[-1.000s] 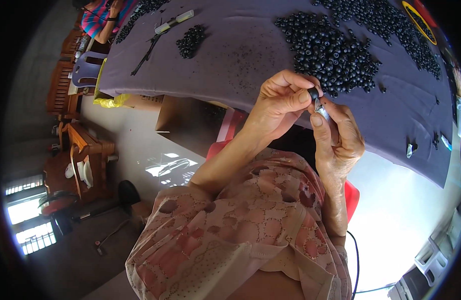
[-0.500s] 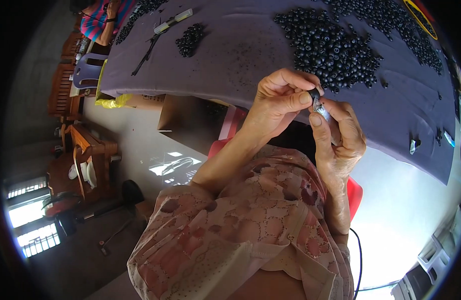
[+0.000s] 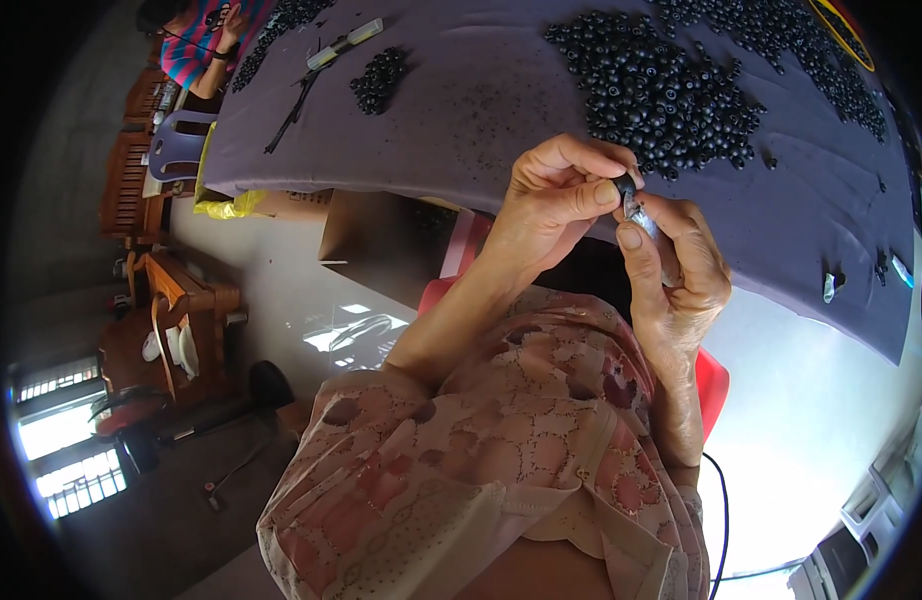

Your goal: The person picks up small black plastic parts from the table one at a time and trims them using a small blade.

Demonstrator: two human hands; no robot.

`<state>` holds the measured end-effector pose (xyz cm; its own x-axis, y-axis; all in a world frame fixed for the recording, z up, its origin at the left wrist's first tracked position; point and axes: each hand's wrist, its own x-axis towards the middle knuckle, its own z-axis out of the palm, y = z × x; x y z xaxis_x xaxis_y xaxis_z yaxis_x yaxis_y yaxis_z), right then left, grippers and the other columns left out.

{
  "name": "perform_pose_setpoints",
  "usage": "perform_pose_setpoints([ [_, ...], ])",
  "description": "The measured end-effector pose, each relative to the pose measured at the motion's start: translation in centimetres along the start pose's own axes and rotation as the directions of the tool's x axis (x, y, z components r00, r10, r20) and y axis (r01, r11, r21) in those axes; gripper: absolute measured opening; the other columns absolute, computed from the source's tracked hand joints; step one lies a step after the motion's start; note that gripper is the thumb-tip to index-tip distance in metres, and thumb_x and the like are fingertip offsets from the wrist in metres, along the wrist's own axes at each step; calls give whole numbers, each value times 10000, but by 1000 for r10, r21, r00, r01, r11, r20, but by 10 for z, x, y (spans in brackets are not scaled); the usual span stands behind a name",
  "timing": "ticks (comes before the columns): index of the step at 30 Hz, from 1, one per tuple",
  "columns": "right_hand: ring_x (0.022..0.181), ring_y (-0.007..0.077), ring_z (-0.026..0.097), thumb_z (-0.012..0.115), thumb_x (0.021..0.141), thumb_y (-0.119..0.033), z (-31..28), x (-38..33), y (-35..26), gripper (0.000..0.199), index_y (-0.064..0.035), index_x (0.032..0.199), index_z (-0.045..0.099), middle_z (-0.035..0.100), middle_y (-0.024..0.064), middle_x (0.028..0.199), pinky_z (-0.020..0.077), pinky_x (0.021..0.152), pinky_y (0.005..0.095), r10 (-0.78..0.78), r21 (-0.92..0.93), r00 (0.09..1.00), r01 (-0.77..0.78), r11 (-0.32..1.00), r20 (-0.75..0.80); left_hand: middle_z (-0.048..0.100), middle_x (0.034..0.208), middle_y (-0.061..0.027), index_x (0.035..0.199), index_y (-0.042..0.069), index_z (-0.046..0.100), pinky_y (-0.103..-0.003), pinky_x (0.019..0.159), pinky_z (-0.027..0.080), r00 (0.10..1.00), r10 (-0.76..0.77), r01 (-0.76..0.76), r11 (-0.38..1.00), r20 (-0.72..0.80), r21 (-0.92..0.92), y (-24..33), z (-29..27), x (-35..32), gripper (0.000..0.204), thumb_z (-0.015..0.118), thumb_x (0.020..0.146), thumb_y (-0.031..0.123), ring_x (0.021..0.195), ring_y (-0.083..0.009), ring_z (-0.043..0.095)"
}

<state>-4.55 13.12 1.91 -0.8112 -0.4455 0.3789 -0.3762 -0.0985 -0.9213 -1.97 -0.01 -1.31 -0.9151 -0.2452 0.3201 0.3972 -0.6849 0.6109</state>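
My left hand [image 3: 556,212] pinches a small round black piece [image 3: 624,184] between thumb and fingers, just off the table's near edge. My right hand [image 3: 676,268] is closed around a small silvery tool [image 3: 640,217], perhaps a wrapped blade, with its tip against or very close to the black piece. Fingers cover part of both items. Beyond my hands lies a large heap of similar black pieces [image 3: 661,100], several with a pale hole in the middle.
A purple cloth [image 3: 461,150] covers the table. On it lie a smaller black pile [image 3: 378,80], a pale yellow stick-like tool [image 3: 346,43] and silvery scraps [image 3: 832,287]. A cardboard box [image 3: 366,240] stands below the near edge. Another person [image 3: 196,50] sits far left.
My hands stay nearly in place, with the black piece turned slightly against the silvery tool. The other person's hand has risen, fingers spread.
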Motion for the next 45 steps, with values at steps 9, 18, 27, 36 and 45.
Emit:
perform_pose_setpoints([
  [9,741,95,539,580,765,-4,-1,-1,2,153,33,914,569,548,51,797,411,649,176,54,18,998,-54,998,12,565,903,-146,853,18,592,-260,662,497,1000,4,-4,999,-5,32,1,-1,0,145,569,734,-62,770,-169,568],
  [18,735,87,529,579,765,1,-1,-1,1,152,32,914,571,544,44,789,406,650,172,55,37,998,-55,998,14,569,891,-146,852,14,591,-261,663,499,1000,20,-21,996,21,82,2,-1,1,140,585,727,-49,753,-167,572],
  [27,746,89,525,572,767,11,0,-3,4,153,36,918,568,542,48,803,407,658,173,82,81,997,-83,993,16,551,880,-140,872,55,587,-234,636,427,999,9,-15,989,41,146,3,-3,0,150,577,744,-23,775,-152,519],
  [36,698,69,487,550,777,11,1,-1,5,135,39,909,565,535,39,787,379,619,161,70,86,997,-73,994,40,555,887,-138,871,56,584,-235,644,426,998,25,-33,988,50,150,1,-5,0,152,578,743,-25,790,-152,520],
  [45,613,41,402,550,780,-7,2,0,8,136,28,910,569,492,1,734,324,553,151,22,32,1000,-22,999,19,562,880,-141,852,38,581,-246,649,465,996,68,-77,983,60,166,1,-7,2,144,588,729,-38,751,-151,546],
])
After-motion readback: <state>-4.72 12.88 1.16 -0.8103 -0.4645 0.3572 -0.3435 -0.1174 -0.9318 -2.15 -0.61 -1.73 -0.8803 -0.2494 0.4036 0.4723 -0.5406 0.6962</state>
